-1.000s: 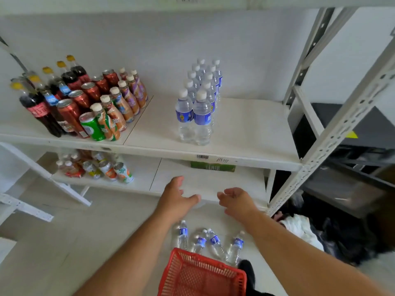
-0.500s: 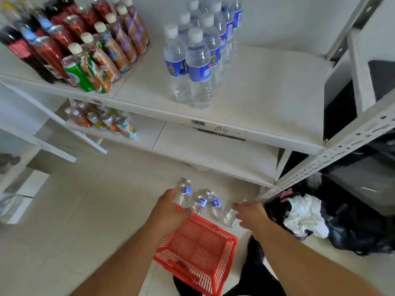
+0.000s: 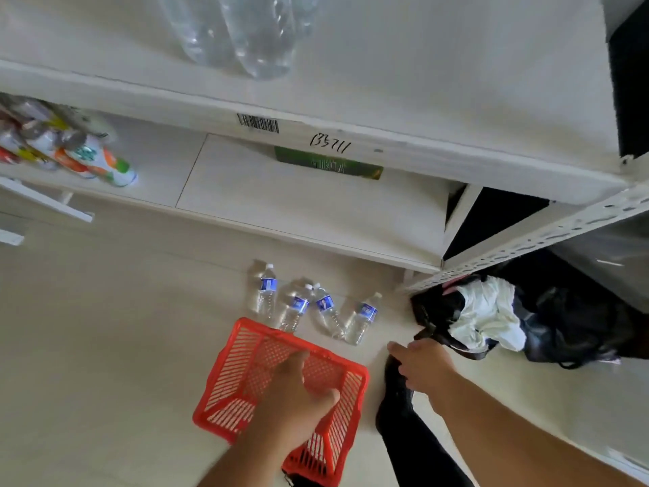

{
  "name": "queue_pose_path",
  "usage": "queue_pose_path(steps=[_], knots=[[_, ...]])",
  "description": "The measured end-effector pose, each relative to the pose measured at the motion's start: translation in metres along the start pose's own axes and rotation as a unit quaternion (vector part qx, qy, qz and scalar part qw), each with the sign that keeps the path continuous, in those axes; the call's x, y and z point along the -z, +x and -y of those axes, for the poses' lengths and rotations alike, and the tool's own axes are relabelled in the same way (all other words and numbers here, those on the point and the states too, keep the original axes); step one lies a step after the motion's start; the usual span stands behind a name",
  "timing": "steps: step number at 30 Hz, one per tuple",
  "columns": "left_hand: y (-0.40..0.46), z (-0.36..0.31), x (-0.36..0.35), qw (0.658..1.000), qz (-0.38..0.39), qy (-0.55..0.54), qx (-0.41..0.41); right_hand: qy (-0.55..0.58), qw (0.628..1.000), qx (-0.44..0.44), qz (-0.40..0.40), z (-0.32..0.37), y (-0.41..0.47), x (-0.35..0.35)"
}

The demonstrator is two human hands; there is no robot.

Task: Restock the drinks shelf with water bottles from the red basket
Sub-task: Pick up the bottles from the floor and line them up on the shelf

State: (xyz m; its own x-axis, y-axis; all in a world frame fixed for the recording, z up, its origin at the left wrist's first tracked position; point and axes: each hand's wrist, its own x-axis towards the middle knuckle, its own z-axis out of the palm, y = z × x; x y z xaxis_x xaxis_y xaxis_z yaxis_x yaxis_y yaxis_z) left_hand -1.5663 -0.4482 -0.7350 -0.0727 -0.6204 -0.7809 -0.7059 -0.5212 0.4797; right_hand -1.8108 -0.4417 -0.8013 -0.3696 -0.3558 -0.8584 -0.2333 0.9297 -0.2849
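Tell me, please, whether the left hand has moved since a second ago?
Yes. The left hand has dropped from the lower shelf's edge down over the red basket on the floor.

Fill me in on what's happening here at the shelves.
A person is bent over the floor in front of a white shelf unit, restocking water. The left hand reaches down over the red basket, which looks empty, and the right hand hovers beside it, holding nothing. Four small water bottles lie on the floor between the basket and the bottom shelf. Bottles already placed stand on the upper shelf. A dark bag with white cloth lies to the right.
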Motion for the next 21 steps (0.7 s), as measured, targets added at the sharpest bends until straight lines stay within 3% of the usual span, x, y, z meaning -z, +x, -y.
queue_pose_path(steps=[12,16,21], knots=[[0.247,0.086,-0.131,0.999,0.006,0.031,-0.038,0.022,0.996,-0.078,-0.029,-0.043,0.241,-0.118],[0.329,0.110,-0.176,0.996,0.013,0.068,-0.049,0.023,0.993,-0.115,0.002,-0.067,0.323,-0.155],[0.414,0.127,-0.218,0.991,0.016,0.112,-0.069,0.034,0.994,-0.093,-0.046,-0.089,0.412,-0.194]])
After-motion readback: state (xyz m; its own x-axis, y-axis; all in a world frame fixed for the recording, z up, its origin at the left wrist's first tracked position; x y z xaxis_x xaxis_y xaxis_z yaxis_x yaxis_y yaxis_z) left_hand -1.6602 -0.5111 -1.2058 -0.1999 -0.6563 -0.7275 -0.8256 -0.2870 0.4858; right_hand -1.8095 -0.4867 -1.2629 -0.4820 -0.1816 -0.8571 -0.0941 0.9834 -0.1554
